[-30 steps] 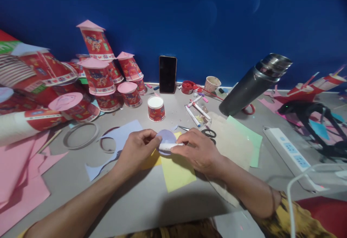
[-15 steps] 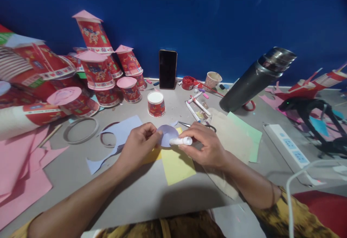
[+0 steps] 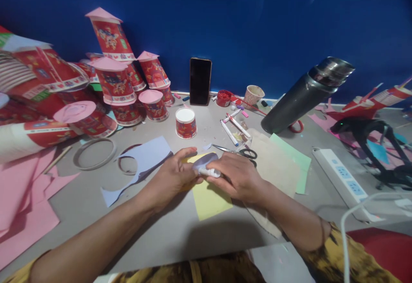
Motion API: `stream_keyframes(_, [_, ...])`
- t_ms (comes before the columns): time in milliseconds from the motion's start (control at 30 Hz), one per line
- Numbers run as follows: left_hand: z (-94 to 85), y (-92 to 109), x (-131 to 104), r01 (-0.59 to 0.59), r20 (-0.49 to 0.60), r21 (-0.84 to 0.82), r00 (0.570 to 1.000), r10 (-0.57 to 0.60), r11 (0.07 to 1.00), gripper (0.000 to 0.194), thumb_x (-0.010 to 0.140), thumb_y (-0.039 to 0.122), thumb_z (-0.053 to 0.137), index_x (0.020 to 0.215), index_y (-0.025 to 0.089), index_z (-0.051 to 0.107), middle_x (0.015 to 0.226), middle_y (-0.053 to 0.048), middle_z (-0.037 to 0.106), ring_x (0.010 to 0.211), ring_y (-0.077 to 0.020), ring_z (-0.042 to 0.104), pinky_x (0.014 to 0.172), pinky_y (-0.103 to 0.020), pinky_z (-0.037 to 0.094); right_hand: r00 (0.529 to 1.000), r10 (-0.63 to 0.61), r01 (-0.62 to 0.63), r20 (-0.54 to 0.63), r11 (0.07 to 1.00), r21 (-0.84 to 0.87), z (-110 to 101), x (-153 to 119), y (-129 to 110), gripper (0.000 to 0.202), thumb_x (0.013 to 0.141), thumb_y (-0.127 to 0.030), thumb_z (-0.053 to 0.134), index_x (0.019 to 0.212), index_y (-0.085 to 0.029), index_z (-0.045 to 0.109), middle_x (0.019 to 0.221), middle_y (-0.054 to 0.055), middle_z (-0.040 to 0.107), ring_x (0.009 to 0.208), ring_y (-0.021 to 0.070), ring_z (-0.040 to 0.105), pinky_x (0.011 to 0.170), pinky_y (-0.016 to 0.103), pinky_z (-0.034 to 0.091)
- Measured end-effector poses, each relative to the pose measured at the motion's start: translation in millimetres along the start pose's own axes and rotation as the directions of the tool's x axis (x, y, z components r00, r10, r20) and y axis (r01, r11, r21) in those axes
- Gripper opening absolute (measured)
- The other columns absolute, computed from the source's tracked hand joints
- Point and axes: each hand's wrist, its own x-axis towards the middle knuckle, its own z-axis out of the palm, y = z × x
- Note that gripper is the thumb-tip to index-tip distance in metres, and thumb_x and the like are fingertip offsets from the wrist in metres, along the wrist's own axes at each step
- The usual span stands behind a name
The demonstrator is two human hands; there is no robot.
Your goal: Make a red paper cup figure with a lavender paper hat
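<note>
My left hand [image 3: 175, 172] is closed, pinching the left side of a purple paper circle [image 3: 206, 160]. My right hand [image 3: 240, 175] is closed around a white tube-shaped stick [image 3: 210, 172] and the right edge of the paper. The circle is bent up along the tube, between both hands. Whether the stick is a marker or a glue stick I cannot tell. Below the hands lies a yellow paper sheet [image 3: 210, 203]. Scissors [image 3: 234, 150] with black handles lie just beyond my right hand, and a small red paper cup [image 3: 186, 125] stands farther back.
At the left stand stacked red cups [image 3: 116, 83] with pink paper tops, near pink sheets [image 3: 25, 205], a tape roll [image 3: 95, 154] and a cut purple sheet [image 3: 151, 156]. A phone [image 3: 200, 81], several markers [image 3: 230, 132], a dark flask [image 3: 305, 96] and a power strip [image 3: 343, 180] are also there.
The purple circle was flat and is now bent along the white stick. My hands have come closer together, and the scissors show more.
</note>
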Motion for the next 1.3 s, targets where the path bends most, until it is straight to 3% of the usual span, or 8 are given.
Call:
stream_keyframes(167, [2.2,-2.3,0.4,0.01,-0.069,0.092,0.998,-0.003,0.996,0.073,0.073,0.024,0.082,0.138,0.012,0.052,0.052,0.014,0.049,0.049,-0.0088,0.055,0.072,-0.029,0.057,1.0,0.002,-0.001,0.01,0.989,-0.149,-0.4,-0.5,-7.5,0.028,0.107,-0.039,0.049,0.097,-0.019,0.066,0.072,0.003,0.068,0.067,0.0182,0.058,0.064,0.031,0.038])
stream_keyframes(333, [3.3,-2.2,2.6,0.011,-0.127,0.135,0.992,0.006,0.991,0.068,0.072,0.019,0.076,0.136,0.011,0.056,0.054,0.01,0.057,0.061,-0.016,0.069,0.073,-0.029,0.059,1.0,0.0,-0.003,-0.019,0.979,-0.204,1.4,-1.4,-9.3,0.027,0.106,-0.034,0.049,0.091,-0.017,0.065,0.065,0.002,0.065,0.061,0.0171,0.055,0.06,0.031,0.035])
stream_keyframes(500, [4.5,5.8,1.4,0.006,-0.182,0.145,0.983,0.02,0.989,0.075,0.071,0.019,0.075,0.141,0.009,0.052,0.055,0.009,0.06,0.07,-0.0208,0.076,0.072,-0.029,0.059,0.984,0.088,-0.085,-0.156,0.996,0.028,2.0,-0.5,-6.4,0.016,0.099,-0.03,0.059,0.09,-0.019,0.066,0.062,-0.001,0.064,0.056,0.0132,0.054,0.059,0.027,0.041])
stream_keyframes(633, [3.1,12.2,0.2,0.011,-0.189,0.207,0.982,0.029,0.978,0.075,0.071,0.025,0.074,0.141,0.009,0.052,0.056,0.007,0.063,0.065,-0.0214,0.076,0.063,-0.026,0.054,0.902,0.33,-0.263,-0.279,0.931,0.252,-2.6,1.2,-10.7,0.009,0.089,-0.027,0.066,0.085,-0.02,0.068,0.056,-0.006,0.057,0.047,0.0096,0.048,0.05,0.022,0.039])
stream_keyframes(733, [1.3,14.0,0.7,0.021,-0.187,0.26,0.982,0.029,0.965,0.075,0.071,0.027,0.071,0.141,0.011,0.05,0.057,0.006,0.065,0.062,-0.0225,0.076,0.061,-0.027,0.053,0.826,0.484,-0.373,-0.29,0.854,0.363,-6.4,2.1,-13.7,0.009,0.086,-0.027,0.066,0.082,-0.02,0.068,0.056,-0.006,0.054,0.047,0.0091,0.045,0.047,0.021,0.038])
stream_keyframes(867, [-1.1,14.2,1.0,-0.031,-0.141,0.344,0.986,0.084,0.938,0.07,0.073,0.032,0.068,0.138,0.012,0.05,0.062,0.003,0.071,0.059,-0.0212,0.072,0.065,-0.032,0.055,0.798,0.544,-0.408,-0.26,0.805,0.431,-8.3,3.2,-14.1,0.009,0.084,-0.027,0.067,0.082,-0.019,0.068,0.057,-0.006,0.054,0.05,0.0092,0.045,0.049,0.021,0.039])
stream_keyframes(1133, [-8.7,12.2,3.0,-0.189,-0.081,0.578,0.955,0.286,0.794,0.02,0.079,0.035,0.063,0.081,0.016,0.068,0.062,0.002,0.062,0.058,-0.0119,0.051,0.055,-0.025,0.037,0.821,0.532,-0.425,-0.208,0.812,0.4,-3.1,1.8,-10.6,0.009,0.083,-0.027,0.069,0.083,-0.019,0.07,0.056,-0.006,0.052,0.048,0.0083,0.044,0.048,0.02,0.037])
stream_keyframes(1300, [-7.8,8.3,6.4,-0.125,-0.103,0.311,0.981,0.164,0.942,0.029,0.08,0.045,0.071,0.079,0.018,0.061,0.067,0.002,0.063,0.061,-0.0121,0.057,0.06,-0.026,0.051,0.834,0.533,-0.432,-0.14,0.79,0.435,0.0,1.2,-11.6,0.011,0.085,-0.029,0.069,0.085,-0.019,0.07,0.057,-0.006,0.054,0.048,0.0084,0.045,0.048,0.021,0.036])
